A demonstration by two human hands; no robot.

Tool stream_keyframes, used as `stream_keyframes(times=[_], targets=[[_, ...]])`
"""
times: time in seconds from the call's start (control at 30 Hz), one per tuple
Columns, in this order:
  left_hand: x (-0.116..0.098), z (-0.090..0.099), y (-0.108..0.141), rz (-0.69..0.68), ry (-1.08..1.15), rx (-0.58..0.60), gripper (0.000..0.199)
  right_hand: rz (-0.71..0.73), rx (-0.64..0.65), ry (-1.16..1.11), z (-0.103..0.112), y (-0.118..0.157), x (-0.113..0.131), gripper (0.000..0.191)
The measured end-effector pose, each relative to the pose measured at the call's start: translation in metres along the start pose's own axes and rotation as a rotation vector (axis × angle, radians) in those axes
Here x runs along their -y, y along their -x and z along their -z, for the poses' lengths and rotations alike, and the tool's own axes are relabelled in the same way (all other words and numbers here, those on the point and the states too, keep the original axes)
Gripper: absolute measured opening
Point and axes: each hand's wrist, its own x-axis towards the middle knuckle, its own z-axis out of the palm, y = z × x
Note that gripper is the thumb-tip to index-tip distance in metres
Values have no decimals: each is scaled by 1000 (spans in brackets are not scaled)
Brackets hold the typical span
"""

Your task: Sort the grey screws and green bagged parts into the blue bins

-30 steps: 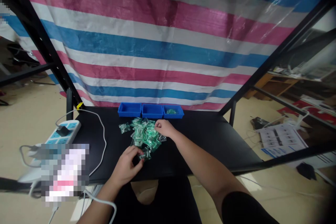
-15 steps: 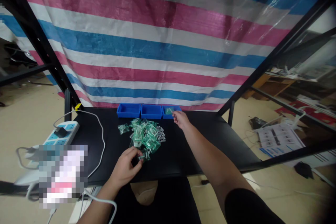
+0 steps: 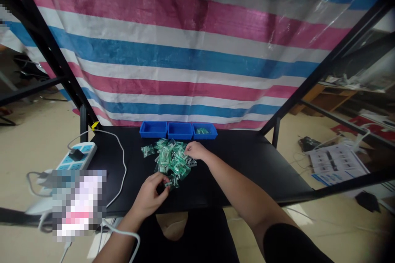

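A pile of small clear packets with green and silvery contents (image 3: 171, 157) lies on the black table. At its near edge my left hand (image 3: 153, 191) has its thumb and fingers closed on a small packet (image 3: 173, 182). My right hand (image 3: 195, 150) is at the pile's right side, fingers pressed together; what they hold, if anything, is hidden. One packet (image 3: 147, 150) lies apart on the left. Behind the pile stand a left blue tray (image 3: 153, 134) and a middle blue tray (image 3: 180, 136), both without packets. The right blue tray (image 3: 205, 136) holds green packets.
On the table's left are a white power strip (image 3: 77, 156) with plugs, a looping white cable (image 3: 124, 154) and a pixelated object (image 3: 80, 205). A striped sheet (image 3: 185, 61) hangs behind, between black frame posts (image 3: 273, 131).
My right hand has moved from the right blue tray back toward me, to the pile's right side. The packets in that tray now show uncovered. My left hand stays at the near edge.
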Motion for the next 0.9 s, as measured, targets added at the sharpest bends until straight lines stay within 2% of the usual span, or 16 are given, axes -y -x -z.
stream_keyframes(times=[0.1, 0.2, 0.27, 0.33, 0.43, 0.53, 0.6, 0.67, 0.8, 0.9], targets=[[-1, 0, 0, 3, 4, 4, 10, 48, 92, -42, 14, 2, 4, 9], [-1, 0, 0, 3, 9, 5, 11, 115, 157, -181, 39, 3, 6, 20], [-1, 0, 0, 0, 7, 4, 11, 159, 124, -379, 57, 1, 6, 29], [0, 0, 0, -4, 3, 0, 11, 163, -41, -478, 72, -4, 3, 35], [1, 0, 0, -8, 0, -4, 11, 81, -339, -395, 90, -11, -9, 34], [0, 0, 0, -7, 2, -13, 9, -12, -488, -259, 98, -11, -26, 28], [-1, 0, 0, -5, 0, -13, 9, -49, -539, -155, 95, -8, -36, 24], [-1, 0, 0, -4, -3, -6, 10, -49, -517, -60, 83, -3, -41, 19], [-1, 0, 0, -3, -2, 6, 10, 33, -296, 63, 45, 1, -35, 11], [1, 0, 0, -4, -1, 15, 10, 68, -205, 117, 19, -4, -26, 22]])
